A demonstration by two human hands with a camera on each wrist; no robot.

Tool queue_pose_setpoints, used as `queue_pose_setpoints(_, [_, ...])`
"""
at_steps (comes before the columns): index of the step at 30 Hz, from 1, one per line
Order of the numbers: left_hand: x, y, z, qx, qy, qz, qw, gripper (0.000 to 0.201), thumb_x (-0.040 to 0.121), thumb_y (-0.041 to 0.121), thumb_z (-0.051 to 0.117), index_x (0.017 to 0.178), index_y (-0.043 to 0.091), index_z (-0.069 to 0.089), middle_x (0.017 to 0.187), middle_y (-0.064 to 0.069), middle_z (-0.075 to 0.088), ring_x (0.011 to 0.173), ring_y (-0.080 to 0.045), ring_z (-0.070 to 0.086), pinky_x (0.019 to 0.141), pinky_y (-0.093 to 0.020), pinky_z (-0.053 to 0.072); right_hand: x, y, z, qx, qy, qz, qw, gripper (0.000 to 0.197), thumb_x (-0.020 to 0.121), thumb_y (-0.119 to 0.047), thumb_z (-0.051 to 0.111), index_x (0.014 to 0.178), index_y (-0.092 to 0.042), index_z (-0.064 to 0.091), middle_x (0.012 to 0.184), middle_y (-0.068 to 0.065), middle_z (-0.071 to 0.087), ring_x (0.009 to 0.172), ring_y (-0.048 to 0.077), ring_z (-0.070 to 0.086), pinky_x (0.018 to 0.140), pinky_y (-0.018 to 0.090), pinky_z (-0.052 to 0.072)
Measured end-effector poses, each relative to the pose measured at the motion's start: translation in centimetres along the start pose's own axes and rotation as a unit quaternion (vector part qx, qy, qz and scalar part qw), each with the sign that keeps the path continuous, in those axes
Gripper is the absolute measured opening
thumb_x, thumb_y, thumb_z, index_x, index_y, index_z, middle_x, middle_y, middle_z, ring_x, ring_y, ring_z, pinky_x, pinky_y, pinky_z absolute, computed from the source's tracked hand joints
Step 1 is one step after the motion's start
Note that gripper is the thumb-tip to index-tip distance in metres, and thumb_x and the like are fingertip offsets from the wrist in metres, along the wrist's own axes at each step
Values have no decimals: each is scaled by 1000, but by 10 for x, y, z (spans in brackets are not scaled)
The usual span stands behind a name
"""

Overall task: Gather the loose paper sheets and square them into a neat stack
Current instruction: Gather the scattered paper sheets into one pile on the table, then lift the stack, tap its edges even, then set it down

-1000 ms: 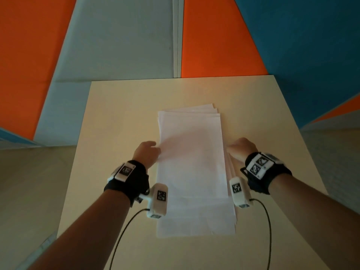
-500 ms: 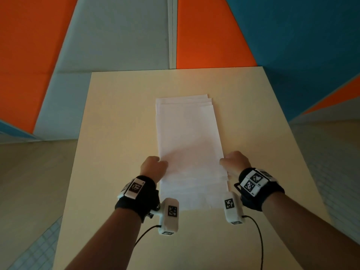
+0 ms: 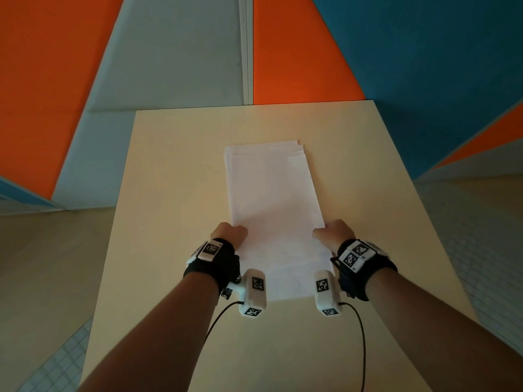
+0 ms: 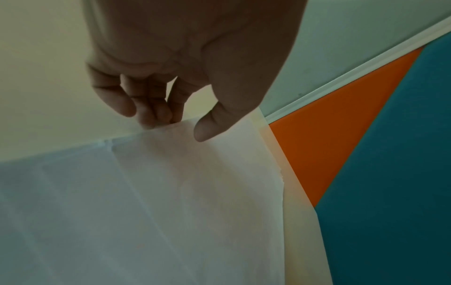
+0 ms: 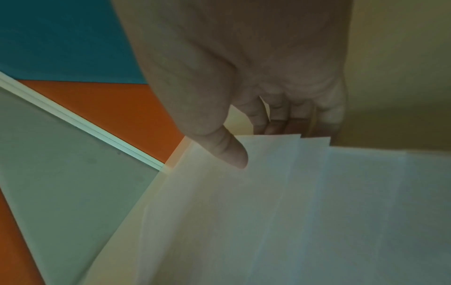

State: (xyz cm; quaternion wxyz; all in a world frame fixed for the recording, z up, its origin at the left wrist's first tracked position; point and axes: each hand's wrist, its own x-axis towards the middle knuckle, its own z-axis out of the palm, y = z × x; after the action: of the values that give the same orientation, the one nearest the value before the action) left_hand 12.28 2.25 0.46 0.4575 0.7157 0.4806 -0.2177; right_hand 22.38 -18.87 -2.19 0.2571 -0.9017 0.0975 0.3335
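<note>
Head view is showing the left hand [image 3: 229, 234] and right hand [image 3: 334, 232] pinching the paper sheets [image 3: 273, 205] by their side edges (thin, floppy, slippery, so they are probably sliding apart easily).

Beige table [image 3: 175, 193], seemingly uneven paper sheets [image 3: 271, 193]

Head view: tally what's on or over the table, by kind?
Hands: 2, left hand and right hand, each pinching a side of the paper
Paper stack: 1, sheet count not clear
Wrist cameras: 2, left camera, right camera
Table: 1
Total: 6
</note>
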Motion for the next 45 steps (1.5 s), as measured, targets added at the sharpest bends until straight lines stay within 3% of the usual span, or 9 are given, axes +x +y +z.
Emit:
queue_pose_setpoints(7, [10, 1, 7, -155, -25, -22, 987, 70, 73, 24, 63, 131, -5, 35, 125, -25, 58, 108, -38, 63, 87, -48, 53, 6, 1, -6, 15, 9, 4, 1000, 26, 80, -22, 62, 93, 0, 62, 84, 10, 60, 80, 28, 56, 47, 24, 31])
queue_pose_setpoints(10, [1, 5, 6, -228, -62, 0, 972, 47, 85, 12, 62, 127, 3, 43, 118, -21, 60, 88, -29, 62, 72, -37, 53, 7, 3, -6, 15, 4, -13, 1000, 23, 80, -18, 62, 96, -3, 70, 88, 10, 68, 84, 30, 63, 60, 24, 42])
queue_pose_setpoints(13, [1, 5, 5, -254, -86, 43, 962, 28, 86, 0, 60, 113, 2, 56, 122, -25, 62, 97, -35, 63, 90, -48, 52, 9, 6, -4, 6, 14, -19, 1000, 25, 77, -16, 63, 101, -9, 69, 98, 10, 71, 89, 30, 65, 69, 27, 46])
queue_pose_setpoints(17, [5, 9, 2, -289, -117, 54, 948, 41, 84, -4, 60, 123, 3, 51, 116, -22, 63, 87, -34, 64, 78, -48, 56, 10, 9, -1, -22, 36, -32, 999, 45, 75, -19, 69, 118, -10, 59, 115, 12, 66, 101, 32, 63, 75, 30, 49])
queue_pose_setpoints(25, [12, 16, -14, -282, -154, 105, 941, 49, 87, -6, 56, 132, 16, 51, 108, -10, 67, 87, -28, 66, 70, -40, 55, 6, 4, -5, -84, 44, -90, 991, 31, 72, -21, 76, 94, -5, 61, 91, 9, 67, 84, 28, 63, 71, 35, 52])
queue_pose_setpoints(33, [9, 11, -25, -260, -176, 173, 934, 57, 90, -4, 54, 136, 28, 45, 116, -14, 69, 103, -35, 67, 89, -58, 52, 9, -2, -19, -129, 7, -96, 987, 41, 62, -29, 84, 91, -11, 61, 99, 7, 66, 89, 24, 63, 78, 36, 55])
queue_pose_setpoints(37, [-2, 13, -33, -226, -174, 255, 924, 56, 91, -5, 52, 138, 26, 44, 101, -5, 73, 83, -17, 73, 68, -31, 59, 13, -14, -25, -34, 15, -116, 993, 77, 62, -35, 88, 125, -13, 49, 128, 8, 53, 115, 26, 54, 88, 32, 46])
queue_pose_setpoints(41, [-21, 17, -52, -214, -183, 325, 903, 47, 92, -6, 51, 132, 20, 48, 90, -5, 75, 75, -14, 73, 61, -21, 55, 15, -38, -41, 269, -81, -135, 950, 107, 67, -19, 87, 150, -24, 21, 153, 6, 36, 138, 23, 39, 109, 37, 36])
queue_pose_setpoints(45, [-29, 21, -72, -209, -147, 380, 889, 40, 92, -6, 52, 124, 17, 53, 91, 1, 76, 81, -13, 72, 68, -23, 55, 5, -58, -64, 289, -108, -155, 939, 100, 65, -17, 88, 146, -30, 30, 123, 2, 57, 115, 24, 57, 105, 46, 43])
